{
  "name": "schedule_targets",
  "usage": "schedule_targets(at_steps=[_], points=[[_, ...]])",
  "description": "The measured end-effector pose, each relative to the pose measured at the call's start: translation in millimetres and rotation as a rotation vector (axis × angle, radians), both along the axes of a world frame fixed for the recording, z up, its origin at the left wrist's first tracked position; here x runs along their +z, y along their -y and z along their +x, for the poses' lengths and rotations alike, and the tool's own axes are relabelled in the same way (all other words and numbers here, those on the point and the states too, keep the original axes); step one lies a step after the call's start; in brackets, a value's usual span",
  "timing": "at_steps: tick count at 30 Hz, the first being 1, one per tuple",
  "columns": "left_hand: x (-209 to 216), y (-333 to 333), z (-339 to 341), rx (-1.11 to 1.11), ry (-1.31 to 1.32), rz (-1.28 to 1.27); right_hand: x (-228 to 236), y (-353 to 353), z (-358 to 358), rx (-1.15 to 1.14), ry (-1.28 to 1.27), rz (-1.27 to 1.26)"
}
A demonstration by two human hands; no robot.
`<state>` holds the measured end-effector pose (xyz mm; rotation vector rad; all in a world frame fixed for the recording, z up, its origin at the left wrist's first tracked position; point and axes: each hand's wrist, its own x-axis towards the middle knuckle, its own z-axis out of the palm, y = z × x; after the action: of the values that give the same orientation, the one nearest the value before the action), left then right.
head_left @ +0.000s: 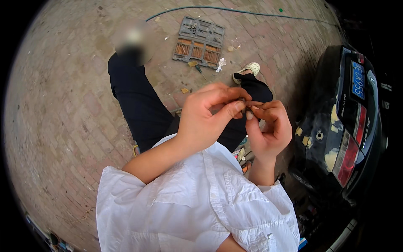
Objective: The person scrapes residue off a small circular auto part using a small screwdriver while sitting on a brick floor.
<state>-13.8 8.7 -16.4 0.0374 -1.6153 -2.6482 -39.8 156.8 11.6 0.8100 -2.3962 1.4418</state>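
My left hand (210, 107) and my right hand (270, 128) meet in front of my body, above my lap. Between their fingertips is a small dark piece (247, 110), mostly covered by the fingers, so its kind cannot be made out. The left thumb and forefinger pinch it from one side. From the other side, the right thumb and fingers close on it. My dark-trousered legs are spread below, with a pale clog (252, 67) on the right foot.
An open grey tool case (200, 40) with rusty rod-like pieces lies on the brick paving (67, 105). Nearby are a screwdriver (199, 69) and crumpled white paper (221, 64). A hose (235, 8) runs beyond. A dark car (319, 113) with patched bodywork stands at the right.
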Motion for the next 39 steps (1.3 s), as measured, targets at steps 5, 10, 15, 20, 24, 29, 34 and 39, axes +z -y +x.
schedule_targets(at_steps=[5,10,15,20,24,29,34,39], points=[[-3,2,-1,-0.02,0.043,0.028,-2,-4,0,0.048,0.032,0.021],[-2,4,-1,-0.03,0.03,0.029,-4,0,0,0.014,0.009,-0.005],[-7,0,1,-0.002,0.046,0.077,-7,1,0,-0.035,0.045,-0.015],[-8,2,2,-0.025,0.096,0.072,-6,0,1,-0.002,0.023,0.042],[-6,1,1,-0.009,0.067,0.059,-6,1,1,-0.007,0.03,0.021],[-9,-1,3,-0.004,0.056,0.07,-9,1,0,-0.042,0.019,0.03],[-7,4,0,-0.021,0.098,0.083,-6,-1,1,0.051,0.006,0.077],[-7,1,1,-0.019,0.085,0.11,-10,4,1,-0.028,0.043,-0.034]])
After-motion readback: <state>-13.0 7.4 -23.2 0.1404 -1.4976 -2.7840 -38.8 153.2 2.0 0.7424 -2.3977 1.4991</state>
